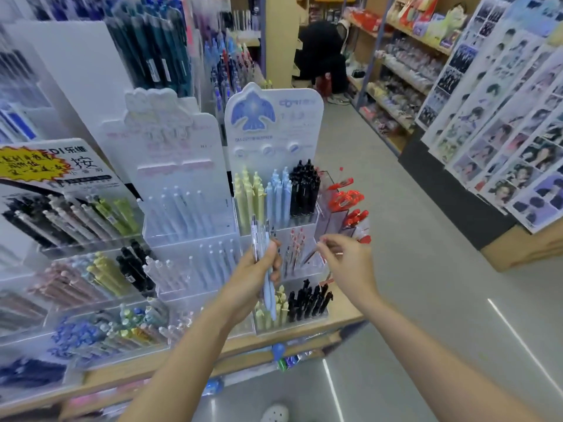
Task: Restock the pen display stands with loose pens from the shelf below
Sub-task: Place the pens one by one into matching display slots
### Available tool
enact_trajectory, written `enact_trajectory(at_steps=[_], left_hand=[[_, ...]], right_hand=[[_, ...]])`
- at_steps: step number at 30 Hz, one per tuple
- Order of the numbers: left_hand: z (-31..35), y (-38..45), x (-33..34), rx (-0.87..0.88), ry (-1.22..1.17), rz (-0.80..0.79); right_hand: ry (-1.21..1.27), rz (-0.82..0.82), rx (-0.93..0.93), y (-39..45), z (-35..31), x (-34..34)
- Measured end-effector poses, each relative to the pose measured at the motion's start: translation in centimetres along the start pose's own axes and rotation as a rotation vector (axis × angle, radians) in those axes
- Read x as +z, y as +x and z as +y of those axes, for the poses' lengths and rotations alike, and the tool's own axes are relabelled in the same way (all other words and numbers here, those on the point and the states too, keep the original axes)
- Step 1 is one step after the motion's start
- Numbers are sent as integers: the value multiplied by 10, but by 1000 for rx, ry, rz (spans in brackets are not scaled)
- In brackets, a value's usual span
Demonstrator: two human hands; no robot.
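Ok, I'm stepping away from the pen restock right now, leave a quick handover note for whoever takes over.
Left hand: grips a small bundle of pens, tips up, in front of the bird-logo display stand.
Right hand: fingers pinched over the stand's middle tier; whether it holds a pen is too blurred to tell.
Done: top tier holds yellow pens, blue pens and black pens; bottom tier also has yellow and black.
Left: the middle tier looks sparse, so slot the bundle in there by type, then probably check the neighbouring white stand.
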State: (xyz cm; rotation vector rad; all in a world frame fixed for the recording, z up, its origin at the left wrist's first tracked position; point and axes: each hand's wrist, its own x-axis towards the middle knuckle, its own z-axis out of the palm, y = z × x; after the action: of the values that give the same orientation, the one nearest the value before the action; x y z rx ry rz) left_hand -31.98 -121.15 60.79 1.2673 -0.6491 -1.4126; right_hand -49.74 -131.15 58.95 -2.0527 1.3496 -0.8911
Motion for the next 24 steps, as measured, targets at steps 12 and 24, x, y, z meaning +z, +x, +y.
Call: enact_trajectory(at_steps=[12, 24], left_hand=[[-9, -17, 32, 14, -252, 92], [-11, -40, 30, 61, -155, 70]], right_hand=[[-128, -193, -142, 16, 7, 18], [165, -243, -29, 11, -21, -14]])
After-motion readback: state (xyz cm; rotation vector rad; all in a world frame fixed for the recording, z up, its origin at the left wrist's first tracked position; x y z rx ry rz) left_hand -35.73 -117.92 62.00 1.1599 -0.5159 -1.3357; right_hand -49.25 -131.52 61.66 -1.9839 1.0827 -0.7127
